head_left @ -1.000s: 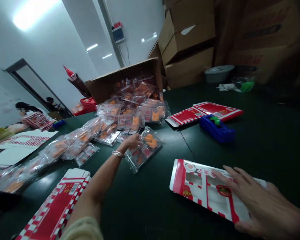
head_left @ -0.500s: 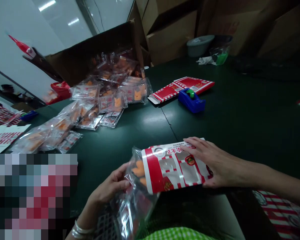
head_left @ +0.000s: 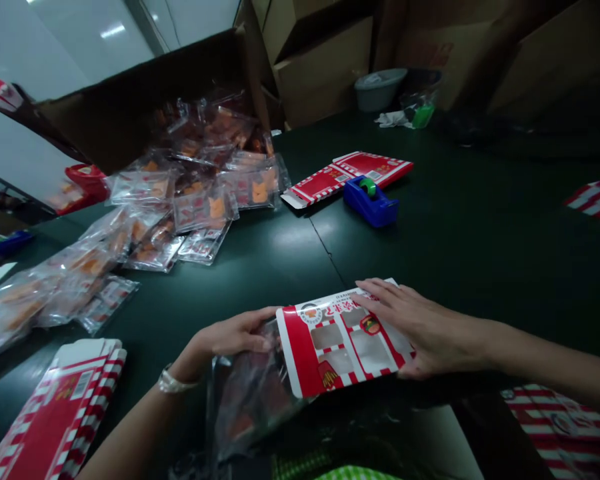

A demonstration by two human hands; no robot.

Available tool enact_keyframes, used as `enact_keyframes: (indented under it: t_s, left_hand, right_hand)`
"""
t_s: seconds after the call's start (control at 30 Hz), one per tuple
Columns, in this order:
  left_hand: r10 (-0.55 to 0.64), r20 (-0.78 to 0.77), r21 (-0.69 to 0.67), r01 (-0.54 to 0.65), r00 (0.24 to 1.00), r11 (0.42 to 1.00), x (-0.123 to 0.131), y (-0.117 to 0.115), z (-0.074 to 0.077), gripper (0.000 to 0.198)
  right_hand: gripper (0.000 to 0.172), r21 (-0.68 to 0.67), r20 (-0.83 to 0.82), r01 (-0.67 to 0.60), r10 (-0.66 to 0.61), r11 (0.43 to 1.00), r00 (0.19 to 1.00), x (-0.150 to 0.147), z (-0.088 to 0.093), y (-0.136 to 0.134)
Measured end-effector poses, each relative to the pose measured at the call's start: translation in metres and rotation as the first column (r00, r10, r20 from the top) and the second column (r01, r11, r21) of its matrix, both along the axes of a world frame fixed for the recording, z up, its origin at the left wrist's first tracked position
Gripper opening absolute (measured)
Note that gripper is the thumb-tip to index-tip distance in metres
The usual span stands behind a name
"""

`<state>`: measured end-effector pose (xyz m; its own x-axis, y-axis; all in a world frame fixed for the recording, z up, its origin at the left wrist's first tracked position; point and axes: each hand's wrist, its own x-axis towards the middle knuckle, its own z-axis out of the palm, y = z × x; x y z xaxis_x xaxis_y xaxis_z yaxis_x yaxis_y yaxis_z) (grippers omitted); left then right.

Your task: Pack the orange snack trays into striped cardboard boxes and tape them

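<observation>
My right hand (head_left: pixel 425 330) grips the closed-looking end of a red and white cardboard box (head_left: pixel 307 373) with cut-out windows and burger and fries prints. My left hand (head_left: pixel 243 333) holds a clear plastic packet (head_left: pixel 253 400) at the box's left end, thumb on top, fingertips partly hidden behind the box edge. Reddish-brown pieces show dimly through the packet, which hangs below the box. How far any of it lies inside the box I cannot tell. Both box and packet are over the table's near edge.
A heap of clear packets (head_left: pixel 210 207) spills from a large carton (head_left: pixel 95 120) on the left. Flattened red boxes (head_left: pixel 325 183) and a blue tape dispenser (head_left: pixel 373 203) lie ahead. More folded red boxes (head_left: pixel 55 413) sit at lower left. A grey tub (head_left: pixel 380 90) stands behind.
The packet has swung lower and flatter under the box, and the orange pieces at its mouth are out of sight. My left hand has turned palm-down. The view has shifted rightward.
</observation>
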<state>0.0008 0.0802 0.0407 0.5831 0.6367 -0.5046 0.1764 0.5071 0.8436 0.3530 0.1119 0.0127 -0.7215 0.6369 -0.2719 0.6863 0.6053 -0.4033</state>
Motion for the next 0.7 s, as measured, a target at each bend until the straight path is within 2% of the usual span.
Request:
enact_keyframes:
  t_s: [0.07,0.13,0.2,0.3,0.37,0.43,0.47,0.53,0.57,0.6,0.63,0.67,0.7]
  left_hand:
    - [0.094,0.064,-0.061,-0.090,0.994,0.994,-0.008,-0.010,0.001,0.067]
    - [0.106,0.084,-0.096,-0.098,0.991,0.991,-0.015,-0.017,0.001,0.069]
    - [0.030,0.073,-0.086,-0.023,0.997,0.996,-0.017,-0.015,0.000,0.065]
    - [-0.160,-0.011,-0.002,0.160,0.987,0.987,-0.006,0.006,-0.005,0.050]
    - [-0.253,-0.098,0.053,0.259,0.962,0.964,0.006,0.026,-0.009,0.040]
    - [-0.252,-0.183,0.100,0.273,0.950,0.957,0.012,0.039,-0.008,0.037]
    - [-0.202,-0.239,0.147,0.241,0.950,0.959,0.010,0.041,-0.006,0.039]
    - [0.022,-0.379,0.313,0.105,0.925,0.944,-0.008,0.032,0.001,0.046]
    - [0.232,-0.454,0.455,0.000,0.860,0.891,-0.023,0.023,0.005,0.045]
    - [0.459,-0.490,0.574,-0.122,0.741,0.810,-0.040,0.010,0.006,0.044]
    - [0.594,-0.530,0.610,-0.214,0.605,0.763,-0.058,-0.004,0.005,0.045]
    - [0.605,-0.601,0.542,-0.290,0.522,0.789,-0.073,-0.020,0.002,0.046]
    - [0.549,-0.650,0.413,-0.362,0.526,0.836,-0.084,-0.036,-0.004,0.046]
  right_hand:
    - [0.108,0.017,-0.030,0.016,-0.016,1.000,0.999,0.005,-0.005,-0.001]
    - [0.107,0.041,-0.070,0.015,-0.012,0.999,0.997,0.010,-0.014,-0.003]
    - [0.107,0.066,-0.115,-0.003,0.011,0.998,0.993,0.011,-0.024,-0.002]
    - [0.107,0.076,-0.153,-0.016,0.028,0.997,0.988,0.005,-0.033,0.001]
    - [0.106,0.061,-0.124,0.004,0.003,0.998,0.992,-0.002,-0.032,0.004]
    - [0.107,0.029,-0.085,0.029,-0.026,0.999,0.996,-0.008,-0.024,0.007]
    - [0.108,0.002,-0.076,0.029,-0.029,1.000,0.997,-0.008,-0.018,0.009]
    - [0.114,-0.056,-0.101,0.002,-0.007,0.998,0.995,-0.001,-0.008,0.012]
    - [0.118,-0.069,-0.133,0.003,-0.012,0.998,0.991,0.006,-0.004,0.014]
    - [0.120,-0.060,-0.169,0.046,-0.056,0.997,0.984,0.016,-0.001,0.014]
    - [0.118,-0.039,-0.203,0.137,-0.142,0.990,0.969,0.027,0.001,0.015]
    - [0.111,-0.030,-0.228,0.250,-0.250,0.968,0.941,0.038,0.003,0.014]
    - [0.098,-0.051,-0.237,0.351,-0.353,0.935,0.905,0.048,0.004,0.012]
